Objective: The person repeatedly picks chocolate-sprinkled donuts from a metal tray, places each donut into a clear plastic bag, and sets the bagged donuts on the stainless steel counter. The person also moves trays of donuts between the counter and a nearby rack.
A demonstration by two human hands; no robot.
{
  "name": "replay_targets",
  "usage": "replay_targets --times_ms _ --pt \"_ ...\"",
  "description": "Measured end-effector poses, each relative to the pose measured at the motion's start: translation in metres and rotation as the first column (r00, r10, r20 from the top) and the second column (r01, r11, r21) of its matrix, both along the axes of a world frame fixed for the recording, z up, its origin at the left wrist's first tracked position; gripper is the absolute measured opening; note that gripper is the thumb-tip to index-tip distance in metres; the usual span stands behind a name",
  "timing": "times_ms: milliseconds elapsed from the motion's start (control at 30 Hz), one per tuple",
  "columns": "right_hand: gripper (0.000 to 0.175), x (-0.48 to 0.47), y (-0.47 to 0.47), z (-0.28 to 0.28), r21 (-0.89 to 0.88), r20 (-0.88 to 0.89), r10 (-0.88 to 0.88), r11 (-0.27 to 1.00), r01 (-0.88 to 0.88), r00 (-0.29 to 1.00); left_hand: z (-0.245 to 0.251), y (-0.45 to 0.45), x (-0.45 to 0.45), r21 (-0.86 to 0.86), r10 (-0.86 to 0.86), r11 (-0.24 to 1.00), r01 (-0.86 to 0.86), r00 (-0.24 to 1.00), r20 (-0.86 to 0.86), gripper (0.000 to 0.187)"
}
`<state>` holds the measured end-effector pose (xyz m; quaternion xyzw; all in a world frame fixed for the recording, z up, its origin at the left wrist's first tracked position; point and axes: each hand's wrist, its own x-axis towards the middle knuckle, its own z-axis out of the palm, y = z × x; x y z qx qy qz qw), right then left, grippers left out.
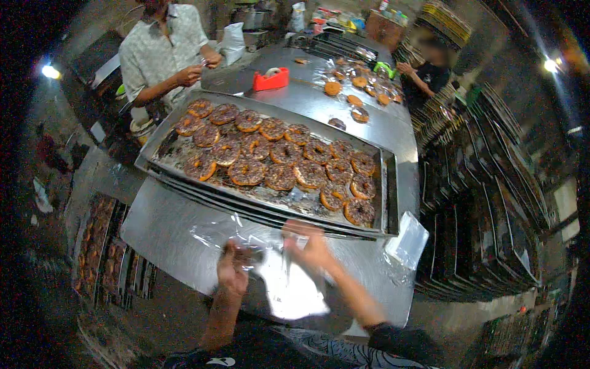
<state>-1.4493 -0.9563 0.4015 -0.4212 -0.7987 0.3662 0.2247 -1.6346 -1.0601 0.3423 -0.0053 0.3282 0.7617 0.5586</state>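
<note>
My left hand point(233, 274) grips a chocolate-topped doughnut point(248, 256) that seems to be inside a clear plastic bag. Just to its right, my right hand point(308, 244) is blurred, its fingertips close to the front edge of the tray; whether it pinches anything is unclear. Beneath both hands, a patch of steel tabletop point(295, 290) glares white. Clear plastic film point(207, 236) lies beside the left hand. Before me, a metal baking tray point(276, 205) bears several ring doughnuts point(246, 171) with chocolate topping and sits on other trays.
A stack of clear bags point(408, 240) lies right of the tray. Beyond stand a red tape dispenser point(271, 80) and several doughnuts point(333, 88). One person point(163, 50) stands at far left, another point(431, 69) at far right. Stacked trays point(479, 230) fill the right side; loaded trays point(110, 253) sit lower left.
</note>
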Motion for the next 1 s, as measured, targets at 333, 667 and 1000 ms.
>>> replay_targets --times_ms 333,667,1000 --pt "0.116 0.05 0.261 -0.084 0.181 0.656 0.036 0.962 -0.204 0.754 0.014 -0.023 -0.045 0.003 0.196 0.98 -0.198 0.972 0.13 0.025" --pt "0.09 0.032 0.113 0.03 0.182 0.024 -0.215 0.961 0.207 0.976 0.016 0.005 -0.098 0.12 0.415 0.889 -0.442 0.889 0.194 0.023" --pt "0.104 -0.042 -0.065 0.044 0.499 -0.075 -0.24 0.831 0.245 0.968 0.039 0.046 0.017 0.304 -0.148 0.948 0.096 0.977 0.155 0.061"
